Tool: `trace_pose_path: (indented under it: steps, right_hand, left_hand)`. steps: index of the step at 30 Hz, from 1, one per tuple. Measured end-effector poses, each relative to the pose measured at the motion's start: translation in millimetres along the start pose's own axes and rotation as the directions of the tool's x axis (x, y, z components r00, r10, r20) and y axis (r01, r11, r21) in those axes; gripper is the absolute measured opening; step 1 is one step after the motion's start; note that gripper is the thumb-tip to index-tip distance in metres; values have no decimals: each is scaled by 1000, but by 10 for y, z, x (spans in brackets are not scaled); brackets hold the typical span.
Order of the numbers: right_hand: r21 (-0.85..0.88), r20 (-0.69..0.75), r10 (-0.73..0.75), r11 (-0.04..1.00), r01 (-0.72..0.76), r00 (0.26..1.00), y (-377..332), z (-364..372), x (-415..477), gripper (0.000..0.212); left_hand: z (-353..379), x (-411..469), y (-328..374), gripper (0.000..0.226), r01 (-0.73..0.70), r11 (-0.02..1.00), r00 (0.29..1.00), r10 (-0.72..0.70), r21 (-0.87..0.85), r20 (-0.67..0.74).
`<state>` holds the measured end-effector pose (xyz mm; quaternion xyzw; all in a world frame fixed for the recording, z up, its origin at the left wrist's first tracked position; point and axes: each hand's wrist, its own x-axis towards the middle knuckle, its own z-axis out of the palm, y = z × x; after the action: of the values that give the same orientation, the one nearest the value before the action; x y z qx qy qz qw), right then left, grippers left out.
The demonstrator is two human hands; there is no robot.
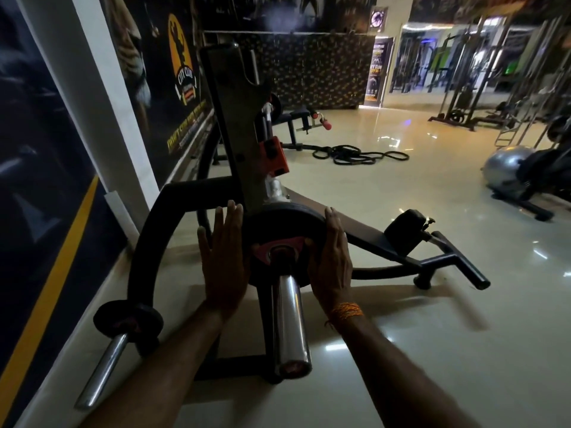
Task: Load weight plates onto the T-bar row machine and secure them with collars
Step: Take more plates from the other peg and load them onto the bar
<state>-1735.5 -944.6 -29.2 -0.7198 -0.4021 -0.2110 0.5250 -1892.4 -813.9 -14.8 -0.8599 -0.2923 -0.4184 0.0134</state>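
A black plate (278, 242) sits on the chrome sleeve (290, 319) of the T-bar machine (234, 125), pushed far up it, with bare chrome below. The left hand (224, 261) lies flat, fingers straight, beside the plate's left edge; its grip is apart. The right hand (332, 257) presses flat on the plate's right side, grip apart too, an orange thread (346, 312) on the wrist. A smaller plate (128, 322) hangs on a peg (102, 372) at left.

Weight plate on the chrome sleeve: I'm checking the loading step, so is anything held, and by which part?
The round black weight plate is held by its outer rim, left hand and right hand flat on opposite sides.
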Motion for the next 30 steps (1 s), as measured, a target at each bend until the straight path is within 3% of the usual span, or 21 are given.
trace_pose_path:
  steps: [12,20,23,26,30]
  right_hand:
    - [36,23,23,999,-24,999,411,663,711,60]
    - [7,28,-23,1000,23,999,475,762,849,62]
    - [-43,61,12,999,-10,998,461,714,844,62]
    - [-129,143,74,990,-56,987,389,617,869,63]
    - [-193,241,178,972,-133,954,79,344,870,64]
  left_hand:
    - [736,721,-343,65,7,997,1000,-8,-72,-12]
    - [881,744,-388,65,57,992,998,-60,-113,-28]
    - [789,748,-319,65,112,987,993,-107,-117,46]
    - [581,762,-266,75,202,969,962,-169,-145,216]
    - [206,702,-222,88,225,972,917,-191,-60,350]
